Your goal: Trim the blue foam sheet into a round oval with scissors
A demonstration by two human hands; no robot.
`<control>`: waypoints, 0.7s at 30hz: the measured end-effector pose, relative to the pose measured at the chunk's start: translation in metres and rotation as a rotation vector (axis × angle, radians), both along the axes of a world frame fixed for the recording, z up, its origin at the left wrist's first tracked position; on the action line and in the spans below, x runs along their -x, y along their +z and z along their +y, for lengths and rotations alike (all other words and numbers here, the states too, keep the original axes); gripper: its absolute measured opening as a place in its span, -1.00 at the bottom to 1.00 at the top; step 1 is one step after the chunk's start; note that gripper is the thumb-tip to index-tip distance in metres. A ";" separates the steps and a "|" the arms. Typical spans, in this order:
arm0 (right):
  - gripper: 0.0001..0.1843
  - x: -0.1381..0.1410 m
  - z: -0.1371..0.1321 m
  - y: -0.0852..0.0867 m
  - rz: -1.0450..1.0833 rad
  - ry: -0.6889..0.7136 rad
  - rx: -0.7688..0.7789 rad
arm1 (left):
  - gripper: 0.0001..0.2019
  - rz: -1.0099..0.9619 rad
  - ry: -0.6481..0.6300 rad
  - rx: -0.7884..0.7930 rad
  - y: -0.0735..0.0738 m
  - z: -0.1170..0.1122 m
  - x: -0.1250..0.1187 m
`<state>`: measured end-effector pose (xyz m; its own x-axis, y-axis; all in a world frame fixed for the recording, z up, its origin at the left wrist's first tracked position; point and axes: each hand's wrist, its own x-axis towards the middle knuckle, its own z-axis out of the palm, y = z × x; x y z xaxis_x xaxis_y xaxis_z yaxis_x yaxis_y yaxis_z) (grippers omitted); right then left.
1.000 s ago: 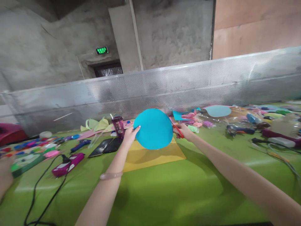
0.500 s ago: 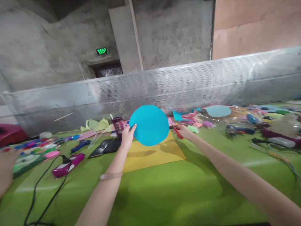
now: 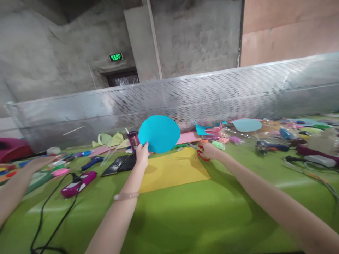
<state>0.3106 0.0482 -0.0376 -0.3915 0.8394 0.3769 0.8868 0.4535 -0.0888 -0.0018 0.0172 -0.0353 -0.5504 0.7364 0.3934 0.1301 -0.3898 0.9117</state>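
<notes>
My left hand [image 3: 143, 154] pinches the lower left edge of a round blue paper disc [image 3: 159, 134], which is raised above the table. In my right hand [image 3: 209, 151] is a pair of scissors [image 3: 203, 157] with red-orange handles; the blades point left, apart from the disc. Below both hands lies a yellow sheet [image 3: 174, 169] on the green table cover [image 3: 180, 218]. A dark cup with a straw [image 3: 132, 141] stands just behind my left hand, partly covered by the disc.
A black phone [image 3: 115, 165], a purple power strip [image 3: 79, 184] with a black cable, and a blue glue gun [image 3: 92, 163] lie at left. Another person's arm [image 3: 21, 187] reaches in there. Blue scraps [image 3: 202, 129] and a pale blue disc [image 3: 247, 124] lie at back right.
The blue disc has moved left and slightly up, away from the scissors. My right hand has lowered a little, with the scissors turned leftward. The other person's arm has reached further in.
</notes>
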 end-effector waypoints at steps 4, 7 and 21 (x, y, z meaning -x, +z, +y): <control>-0.81 -0.001 0.000 0.008 -0.010 0.053 -0.218 | -0.79 -0.243 -0.107 -0.018 0.001 0.001 -0.003; -0.77 -0.006 -0.002 0.011 -0.121 0.157 -0.202 | -0.80 -0.266 -0.129 -0.024 0.003 -0.002 -0.004; -0.84 0.002 -0.007 0.011 -0.405 0.208 -0.348 | -0.79 -0.327 -0.139 -0.018 0.009 -0.008 -0.007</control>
